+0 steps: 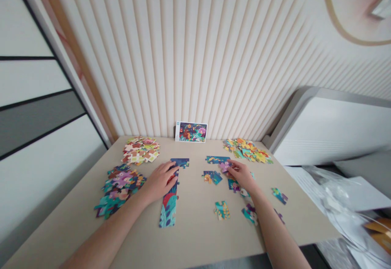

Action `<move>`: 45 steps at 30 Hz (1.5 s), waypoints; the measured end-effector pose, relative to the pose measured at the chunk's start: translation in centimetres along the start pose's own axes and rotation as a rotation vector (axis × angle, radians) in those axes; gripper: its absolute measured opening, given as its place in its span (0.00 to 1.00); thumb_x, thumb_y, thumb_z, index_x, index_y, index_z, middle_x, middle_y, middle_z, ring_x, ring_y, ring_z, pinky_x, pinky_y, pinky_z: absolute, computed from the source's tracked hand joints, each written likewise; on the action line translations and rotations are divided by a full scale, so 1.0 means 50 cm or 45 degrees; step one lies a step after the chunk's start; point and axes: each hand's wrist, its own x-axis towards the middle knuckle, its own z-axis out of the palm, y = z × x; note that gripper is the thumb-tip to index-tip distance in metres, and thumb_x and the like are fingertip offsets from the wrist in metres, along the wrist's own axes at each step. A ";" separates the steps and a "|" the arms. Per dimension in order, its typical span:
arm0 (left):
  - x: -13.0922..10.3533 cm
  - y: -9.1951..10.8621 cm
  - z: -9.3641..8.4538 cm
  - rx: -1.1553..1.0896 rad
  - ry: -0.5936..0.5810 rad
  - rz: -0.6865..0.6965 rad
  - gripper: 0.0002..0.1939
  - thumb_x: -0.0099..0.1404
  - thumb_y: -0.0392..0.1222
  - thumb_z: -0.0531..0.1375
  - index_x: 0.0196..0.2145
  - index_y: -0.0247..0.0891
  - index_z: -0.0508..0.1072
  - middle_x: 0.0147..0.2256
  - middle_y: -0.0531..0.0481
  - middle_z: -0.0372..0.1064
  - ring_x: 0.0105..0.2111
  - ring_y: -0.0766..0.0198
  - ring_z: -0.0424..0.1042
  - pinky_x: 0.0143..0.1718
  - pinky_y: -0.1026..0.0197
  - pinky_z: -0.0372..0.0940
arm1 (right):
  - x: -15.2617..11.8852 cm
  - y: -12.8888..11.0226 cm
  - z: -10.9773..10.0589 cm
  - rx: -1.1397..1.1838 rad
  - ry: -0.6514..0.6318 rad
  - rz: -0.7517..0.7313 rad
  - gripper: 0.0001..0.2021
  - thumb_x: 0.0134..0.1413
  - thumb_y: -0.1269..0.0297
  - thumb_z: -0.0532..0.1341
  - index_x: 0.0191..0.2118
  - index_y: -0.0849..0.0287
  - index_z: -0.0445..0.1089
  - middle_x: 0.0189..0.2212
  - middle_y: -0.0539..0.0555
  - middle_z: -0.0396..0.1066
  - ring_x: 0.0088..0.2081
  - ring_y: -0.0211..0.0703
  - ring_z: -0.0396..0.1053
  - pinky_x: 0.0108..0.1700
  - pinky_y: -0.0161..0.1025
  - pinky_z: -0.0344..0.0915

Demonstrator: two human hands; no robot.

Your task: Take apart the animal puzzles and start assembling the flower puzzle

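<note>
My left hand (159,180) lies palm down with fingers stretched out, touching the upper part of a joined strip of jigsaw pieces (169,207). That strip turns a corner at the top into dark blue pieces (183,162). Between thumb and fingers, my right hand (242,174) pinches a purple jigsaw piece (225,166). The held piece is just below a blue row of jigsaw pieces (215,159); whether it touches the row I cannot tell. Nearer me are an orange and blue joined pair (211,177) and a teal piece with yellow leaves (222,210). My right hand and forearm partly cover other pieces (234,185).
A small picture card (192,132) leans on the ribbed wall at the table's back. Piles of pieces lie at the back left (141,150), left (120,189) and back right (249,151). Loose pieces (279,195) lie at right. Clear plastic wrapping (339,195) is beyond the table's right edge.
</note>
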 end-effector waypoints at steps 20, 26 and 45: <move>0.000 -0.001 0.001 -0.024 0.012 -0.003 0.20 0.72 0.44 0.54 0.59 0.43 0.70 0.59 0.42 0.64 0.60 0.50 0.63 0.62 0.44 0.60 | -0.009 -0.044 0.036 -0.859 0.092 -0.147 0.21 0.60 0.45 0.58 0.46 0.55 0.77 0.23 0.50 0.73 0.27 0.44 0.70 0.28 0.36 0.55; -0.001 -0.002 0.002 -0.011 0.008 -0.003 0.20 0.72 0.44 0.53 0.59 0.43 0.70 0.60 0.42 0.64 0.60 0.50 0.62 0.62 0.43 0.60 | -0.009 -0.038 0.027 -0.778 0.084 -0.157 0.17 0.58 0.48 0.60 0.42 0.55 0.75 0.23 0.48 0.71 0.26 0.43 0.69 0.28 0.36 0.55; -0.002 -0.006 0.008 0.006 0.006 -0.002 0.20 0.72 0.45 0.53 0.59 0.42 0.69 0.60 0.42 0.63 0.61 0.49 0.62 0.63 0.43 0.59 | -0.022 -0.042 -0.023 -0.406 -0.003 -0.216 0.21 0.64 0.49 0.53 0.42 0.59 0.75 0.29 0.54 0.74 0.30 0.44 0.69 0.33 0.38 0.65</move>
